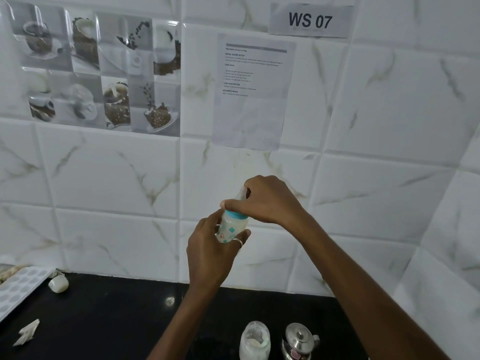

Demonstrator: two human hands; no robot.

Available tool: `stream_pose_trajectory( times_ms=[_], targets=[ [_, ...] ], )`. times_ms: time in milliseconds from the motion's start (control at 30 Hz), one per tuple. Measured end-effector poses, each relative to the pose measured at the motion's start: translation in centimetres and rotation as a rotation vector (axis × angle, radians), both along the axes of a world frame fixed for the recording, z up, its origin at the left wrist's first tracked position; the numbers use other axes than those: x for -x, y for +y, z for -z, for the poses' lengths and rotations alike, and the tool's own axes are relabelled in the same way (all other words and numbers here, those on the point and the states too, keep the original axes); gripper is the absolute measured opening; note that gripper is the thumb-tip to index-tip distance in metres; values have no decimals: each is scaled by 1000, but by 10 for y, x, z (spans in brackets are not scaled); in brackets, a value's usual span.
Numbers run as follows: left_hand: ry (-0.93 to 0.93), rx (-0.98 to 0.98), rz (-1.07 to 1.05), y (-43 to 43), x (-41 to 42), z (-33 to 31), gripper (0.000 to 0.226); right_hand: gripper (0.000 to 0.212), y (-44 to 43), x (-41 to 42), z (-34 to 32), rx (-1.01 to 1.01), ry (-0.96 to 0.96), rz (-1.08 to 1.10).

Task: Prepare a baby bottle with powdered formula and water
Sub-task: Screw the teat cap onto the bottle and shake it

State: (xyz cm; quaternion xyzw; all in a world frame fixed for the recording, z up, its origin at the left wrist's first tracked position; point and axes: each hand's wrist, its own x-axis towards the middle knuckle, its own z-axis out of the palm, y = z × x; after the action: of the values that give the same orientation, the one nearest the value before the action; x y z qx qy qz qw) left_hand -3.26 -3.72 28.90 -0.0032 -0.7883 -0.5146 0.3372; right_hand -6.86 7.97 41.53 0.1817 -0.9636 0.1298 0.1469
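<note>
I hold a small baby bottle (232, 228) up in front of the tiled wall, well above the black counter (109, 320). It looks milky white inside, has printed figures on its side and a teal collar. My left hand (210, 253) grips the bottle's body from below. My right hand (265, 201) curls over the top, its fingers around the clear teat and the collar. A glass jar (255, 340) with white powder stands on the counter below my arms, and a steel lidded pot (298, 341) stands to its right.
A white tray with round hollows (20, 289) lies at the left edge of the counter. A small white cap (58, 284) sits beside it, and a torn white scrap (26, 332) lies nearer me. A printed sheet (252, 92) and a "WS 07" label (310, 20) hang on the wall.
</note>
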Motion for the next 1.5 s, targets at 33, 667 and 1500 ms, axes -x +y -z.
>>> stream_pose_trajectory(
  times_ms=[33, 667, 1500],
  targets=[
    [-1, -7, -3, 1, 0, 1, 66, 55, -2, 0, 4, 9, 21, 27],
    [-269, -263, 661, -33, 11, -30, 50, 49, 38, 7, 34, 895, -572, -591],
    [-170, -80, 341, -16, 8, -28, 48, 68, 20, 8, 57, 1054, -322, -345]
  ],
)
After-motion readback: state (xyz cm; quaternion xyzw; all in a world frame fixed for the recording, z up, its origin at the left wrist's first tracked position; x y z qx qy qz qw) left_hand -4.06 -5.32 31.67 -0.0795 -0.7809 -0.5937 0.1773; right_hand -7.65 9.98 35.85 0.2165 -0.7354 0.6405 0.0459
